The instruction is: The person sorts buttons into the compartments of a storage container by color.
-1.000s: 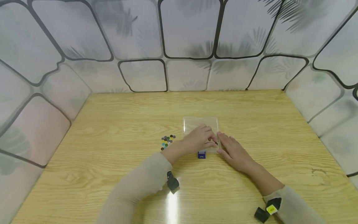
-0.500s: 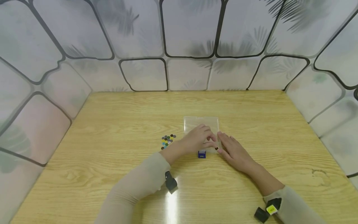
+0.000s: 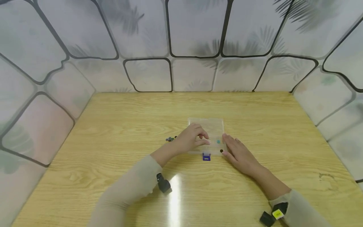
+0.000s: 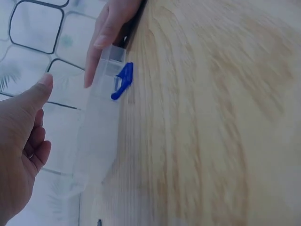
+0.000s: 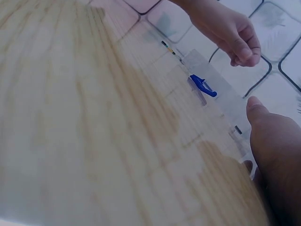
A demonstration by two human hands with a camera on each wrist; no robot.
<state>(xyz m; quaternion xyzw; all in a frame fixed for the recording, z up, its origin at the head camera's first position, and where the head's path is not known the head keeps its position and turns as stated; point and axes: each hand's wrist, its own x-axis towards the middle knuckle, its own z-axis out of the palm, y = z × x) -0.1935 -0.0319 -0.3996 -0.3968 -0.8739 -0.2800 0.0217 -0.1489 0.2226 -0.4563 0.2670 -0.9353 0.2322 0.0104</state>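
Note:
A clear plastic box point(image 3: 198, 150) with its lid point(image 3: 210, 124) up stands mid-table; its blue latch point(image 3: 206, 157) faces the near side. Inside, a dark disc point(image 3: 221, 151) lies in the front right corner and a light blue disc point(image 3: 218, 141) farther back. Above the box hovers my left hand point(image 3: 188, 138), fingers loosely bent and thumb apart, nothing visible between them. My right hand point(image 3: 241, 156) rests along the box's right side with fairly straight fingers. Left of the box lie small coloured discs point(image 3: 170, 139), partly hidden by my left arm.
The wood-grain table point(image 3: 119, 126) runs back to a patterned wall point(image 3: 193, 75). Dark wrist devices sit on both sleeves, the left one point(image 3: 163, 183) and the right one point(image 3: 279, 209) just above the tabletop.
My left fingers have let go of the dark disc in the front right corner. The left hand has drawn back leftward, uncovering the light blue disc. My right hand stays in place.

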